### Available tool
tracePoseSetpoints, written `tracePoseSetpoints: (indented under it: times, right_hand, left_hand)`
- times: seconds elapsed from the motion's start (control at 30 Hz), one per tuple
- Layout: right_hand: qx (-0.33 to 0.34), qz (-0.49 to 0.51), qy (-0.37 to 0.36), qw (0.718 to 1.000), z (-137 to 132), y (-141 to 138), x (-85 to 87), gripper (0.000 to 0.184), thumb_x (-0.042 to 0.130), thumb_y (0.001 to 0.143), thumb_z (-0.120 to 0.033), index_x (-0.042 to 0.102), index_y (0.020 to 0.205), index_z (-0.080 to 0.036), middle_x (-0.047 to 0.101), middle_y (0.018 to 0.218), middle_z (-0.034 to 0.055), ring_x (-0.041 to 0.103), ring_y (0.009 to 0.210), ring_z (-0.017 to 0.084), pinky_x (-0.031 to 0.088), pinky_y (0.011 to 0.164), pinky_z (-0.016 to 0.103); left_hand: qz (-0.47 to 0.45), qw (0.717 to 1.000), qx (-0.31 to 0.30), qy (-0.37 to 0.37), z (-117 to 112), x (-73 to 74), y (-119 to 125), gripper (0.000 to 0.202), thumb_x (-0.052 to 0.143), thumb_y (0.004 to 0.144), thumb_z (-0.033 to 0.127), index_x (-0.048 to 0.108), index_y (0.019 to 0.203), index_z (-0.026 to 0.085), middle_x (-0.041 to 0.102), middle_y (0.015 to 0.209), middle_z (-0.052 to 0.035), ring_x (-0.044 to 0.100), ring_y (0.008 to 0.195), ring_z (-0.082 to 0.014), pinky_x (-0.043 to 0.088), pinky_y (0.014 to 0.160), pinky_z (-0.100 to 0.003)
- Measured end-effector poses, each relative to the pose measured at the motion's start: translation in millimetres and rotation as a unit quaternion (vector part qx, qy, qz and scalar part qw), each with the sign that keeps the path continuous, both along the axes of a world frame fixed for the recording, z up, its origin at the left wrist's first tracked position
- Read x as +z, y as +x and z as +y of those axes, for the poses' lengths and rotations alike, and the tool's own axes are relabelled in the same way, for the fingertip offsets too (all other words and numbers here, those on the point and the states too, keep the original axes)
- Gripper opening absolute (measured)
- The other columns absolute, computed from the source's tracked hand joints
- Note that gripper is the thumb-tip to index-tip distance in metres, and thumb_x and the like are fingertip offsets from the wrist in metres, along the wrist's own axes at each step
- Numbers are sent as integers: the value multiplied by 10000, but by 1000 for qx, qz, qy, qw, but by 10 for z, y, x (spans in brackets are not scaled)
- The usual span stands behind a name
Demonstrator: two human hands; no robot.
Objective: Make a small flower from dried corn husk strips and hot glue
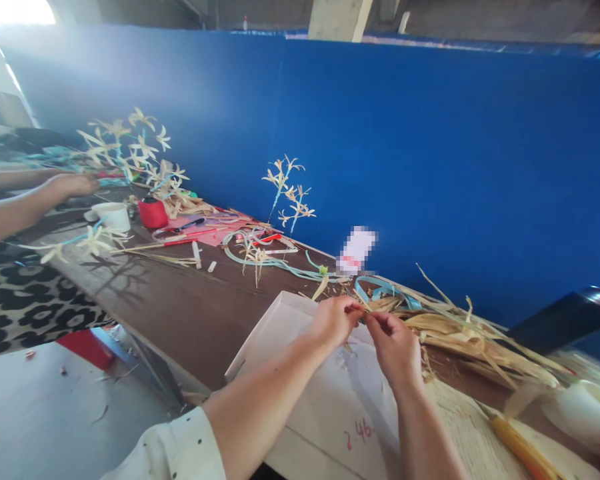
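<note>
Over a white cardboard box lid (300,387), my left hand (334,321) and my right hand (396,343) meet with their fingertips almost touching. Both are closed in a pinch on a thin straw-coloured strip (363,305), mostly hidden by the fingers. Dried husk strips (475,347) lie in a loose pile just right of my right hand. Beyond my fingers is a coil of light blue ribbon (387,290). Small husk flowers on blue-wrapped stems (280,179) stand farther back, by the blue partition.
A yellow-handled pointed tool (517,443) and a white cup (587,410) are at the right. Toward the left are a red thread spool (153,212), a white mug (113,217) and more husk flowers (130,143). Another person's arms (40,200) reach in there. The blue partition (430,153) borders the table.
</note>
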State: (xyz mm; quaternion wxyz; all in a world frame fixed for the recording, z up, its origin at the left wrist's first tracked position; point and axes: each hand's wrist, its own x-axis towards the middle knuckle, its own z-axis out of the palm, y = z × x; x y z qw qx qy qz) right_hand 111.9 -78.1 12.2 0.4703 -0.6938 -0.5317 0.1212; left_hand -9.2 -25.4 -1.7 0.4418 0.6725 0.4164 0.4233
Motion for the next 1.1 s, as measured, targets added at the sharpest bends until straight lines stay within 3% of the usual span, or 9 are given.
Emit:
tracePoseSetpoints:
  times: [0.3, 0.57, 0.7, 0.8, 0.9, 1.0, 1.1]
  right_hand:
    - [-6, 20, -8, 1000, -2, -9, -6, 350, 594, 720, -485, 696, 828, -168, 674, 689, 48, 579, 621, 206, 402, 607, 286]
    - [-31, 7, -26, 999, 5, 5, 13, 342, 603, 698, -492, 706, 768, -174, 680, 706, 56, 584, 631, 212, 389, 596, 288]
    - [-37, 17, -36, 999, 18, 15, -10, 320, 618, 688, -477, 697, 743, -172, 636, 613, 35, 524, 543, 175, 355, 535, 275]
    - [-20, 96, -43, 994, 30, 10, -38, 295, 646, 665, -453, 671, 723, -165, 530, 486, -7, 423, 445, 130, 298, 459, 256]
    - [42, 262, -43, 963, 38, -6, -49, 253, 674, 638, -408, 619, 670, -163, 413, 447, -50, 316, 404, 82, 215, 405, 223]
    - [91, 395, -44, 913, 41, -18, -37, 218, 704, 600, -329, 571, 622, -158, 429, 521, -45, 297, 421, 55, 167, 385, 197]
    - [87, 438, -29, 894, 44, -19, -31, 212, 714, 587, -300, 564, 631, -158, 498, 603, -27, 326, 429, 47, 178, 368, 186]
  left_hand:
    - [8, 999, 14, 28, -37, 57, -12, 179, 540, 785, 290, 681, 862, 210, 701, 797, -9, 637, 763, -145, 481, 680, -231]
    - [23, 993, 29, 114, -41, 36, -5, 149, 533, 778, 218, 663, 850, 203, 701, 827, 4, 625, 757, -124, 470, 703, -215]
    - [40, 982, 32, 182, -18, 4, -18, 153, 513, 797, 200, 659, 842, 199, 691, 825, -5, 619, 755, -125, 463, 701, -215]
    - [52, 971, 30, 233, 4, -10, -38, 166, 491, 812, 188, 653, 845, 192, 680, 833, -19, 615, 776, -131, 461, 709, -224]
    - [49, 965, 28, 255, 9, -13, -49, 172, 481, 814, 179, 650, 848, 186, 678, 848, -26, 616, 798, -135, 461, 729, -233]
    - [44, 970, 27, 239, -10, -5, -38, 173, 489, 803, 179, 659, 836, 188, 686, 840, -21, 618, 789, -132, 460, 725, -228]
    - [36, 982, 26, 184, -38, 21, -18, 177, 506, 795, 208, 677, 840, 199, 696, 817, -9, 619, 745, -122, 460, 705, -218]
